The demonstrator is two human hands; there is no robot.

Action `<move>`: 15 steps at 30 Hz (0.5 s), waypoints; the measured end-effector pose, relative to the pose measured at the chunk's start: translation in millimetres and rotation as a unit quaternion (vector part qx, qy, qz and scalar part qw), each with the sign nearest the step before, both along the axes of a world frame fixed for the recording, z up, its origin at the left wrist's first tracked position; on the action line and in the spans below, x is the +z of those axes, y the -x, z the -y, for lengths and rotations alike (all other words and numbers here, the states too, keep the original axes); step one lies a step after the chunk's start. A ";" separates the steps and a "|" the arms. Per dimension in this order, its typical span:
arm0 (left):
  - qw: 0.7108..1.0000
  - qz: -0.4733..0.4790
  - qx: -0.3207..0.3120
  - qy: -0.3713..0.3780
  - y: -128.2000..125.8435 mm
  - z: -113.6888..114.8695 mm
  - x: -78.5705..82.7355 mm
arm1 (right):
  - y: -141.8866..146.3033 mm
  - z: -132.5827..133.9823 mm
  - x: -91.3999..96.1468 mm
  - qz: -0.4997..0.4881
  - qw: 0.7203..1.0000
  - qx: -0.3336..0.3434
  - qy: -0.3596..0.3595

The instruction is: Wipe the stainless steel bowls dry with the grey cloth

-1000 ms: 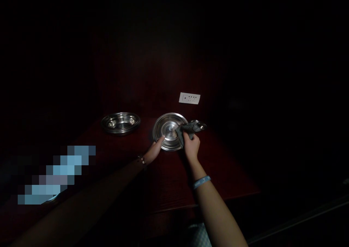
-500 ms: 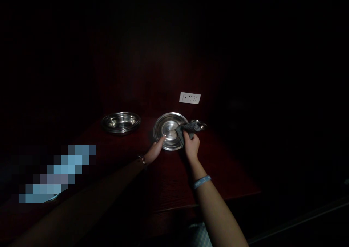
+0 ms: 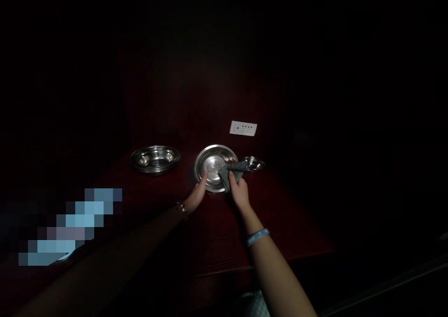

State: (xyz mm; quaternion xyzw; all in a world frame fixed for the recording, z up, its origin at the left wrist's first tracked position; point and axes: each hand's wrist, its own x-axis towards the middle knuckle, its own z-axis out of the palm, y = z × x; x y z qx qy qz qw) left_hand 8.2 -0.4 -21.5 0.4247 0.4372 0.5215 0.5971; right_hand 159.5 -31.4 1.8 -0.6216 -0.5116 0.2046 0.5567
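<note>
A shiny round metal dish is tilted up toward me above the dark red table. My left hand grips its lower left rim, thumb over the inside and the other fingers hidden behind. My right hand is closed on a grey-green cloth and presses it against the dish's right side. Part of the cloth stretches right toward a small metal bowl; whether it touches that bowl I cannot tell.
Left of the dish, several nested metal dishes stand on the table. A white socket plate is on the dark wall behind. At the lower left lies a blurred-out bright blue object. Most surroundings are too dark to make out.
My right hand has moved slightly left with the cloth, across the dish's face. The dish has shifted a little left, and my left thumb now lies nearer its left rim.
</note>
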 end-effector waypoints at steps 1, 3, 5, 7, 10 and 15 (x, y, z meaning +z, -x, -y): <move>1.000 -0.002 -0.001 0.016 -1.0 -1.3 0.2 | 1.9 0.0 -1.5 -0.004 1.000 0.022 0.007; 1.000 0.001 -0.010 0.020 -2.5 -3.3 0.0 | 6.3 0.5 -3.8 -0.018 0.997 0.070 0.020; 1.000 0.011 -0.016 0.006 -3.0 -4.5 -1.4 | 10.7 1.3 -5.4 -0.045 0.992 0.116 0.029; 1.000 0.017 -0.020 -0.009 -2.7 -4.7 -3.0 | 14.4 1.7 -6.5 -0.079 0.984 0.156 0.033; 0.999 0.010 -0.029 -0.014 -1.9 -3.0 -3.7 | 18.3 1.8 -6.9 -0.121 0.974 0.191 0.030; 0.999 0.004 -0.034 -0.014 -0.3 0.8 -2.0 | 22.1 3.0 -5.4 -0.156 0.959 0.236 0.023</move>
